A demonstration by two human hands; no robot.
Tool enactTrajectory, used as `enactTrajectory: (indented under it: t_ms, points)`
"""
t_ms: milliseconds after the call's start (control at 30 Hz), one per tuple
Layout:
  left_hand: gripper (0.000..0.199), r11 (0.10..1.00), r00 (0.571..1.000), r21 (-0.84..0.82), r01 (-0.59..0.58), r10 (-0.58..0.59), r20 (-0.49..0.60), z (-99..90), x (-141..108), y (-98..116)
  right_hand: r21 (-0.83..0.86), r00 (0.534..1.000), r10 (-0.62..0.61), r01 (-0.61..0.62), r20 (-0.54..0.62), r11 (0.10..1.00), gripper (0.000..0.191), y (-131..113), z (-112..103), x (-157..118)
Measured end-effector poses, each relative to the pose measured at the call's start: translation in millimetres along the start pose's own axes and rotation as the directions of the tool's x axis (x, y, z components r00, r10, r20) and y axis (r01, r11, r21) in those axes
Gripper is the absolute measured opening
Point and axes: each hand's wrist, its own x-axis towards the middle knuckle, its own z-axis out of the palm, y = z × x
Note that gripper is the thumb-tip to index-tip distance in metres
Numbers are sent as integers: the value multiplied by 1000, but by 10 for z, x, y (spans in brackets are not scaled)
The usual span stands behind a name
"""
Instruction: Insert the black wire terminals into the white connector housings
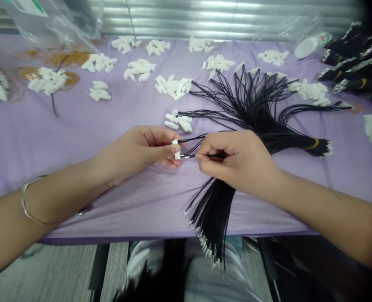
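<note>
Between the thumb and fingers of my left hand [151, 147] is a white plastic connector housing [176, 150], held upright. A few black wires run out of its right side. My right hand [236, 155] pinches a black wire [191, 156] whose bare metal terminal points at the housing's lower end; whether the tip is inside, I cannot tell. Below my right hand, a bundle of loose black wires [215, 214] hangs over the table edge, with silvery terminals at the ends. Behind it spreads a tied wire bundle [267, 121], several of its ends fitted with white housings.
Small piles of white housings [138, 69] are spread across the purple tablecloth [79, 121]. More tied wire bundles [352, 75] lie at the far right, near a white roll [311, 45]. A clear plastic bag [60, 25] and orange rubber bands [69, 58] are at the back left.
</note>
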Motion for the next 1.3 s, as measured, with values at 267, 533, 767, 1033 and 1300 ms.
enactTrajectory:
  t_ms: [267,533,767,1033,1300]
  points:
    - [15,998,1000,63,13,-12,-10,14,-13,25,0,999,-41,41,23,999,11,8,12,13]
    - [17,998,999,48,43,-42,-29,21,-4,22,-30,998,-66,66,-8,997,7,37,32,15]
    - [14,995,999,90,47,-45,-22,12,-1,23,-54,998,-60,59,-19,997,6,42,58,13]
    - [12,997,999,75,32,-31,-13,23,-4,26,-30,998,-42,43,36,999,8,35,77,23]
    - [13,987,999,157,-15,23,-48,53,-46,26,49,990,105,-111,95,993,14,21,77,27]
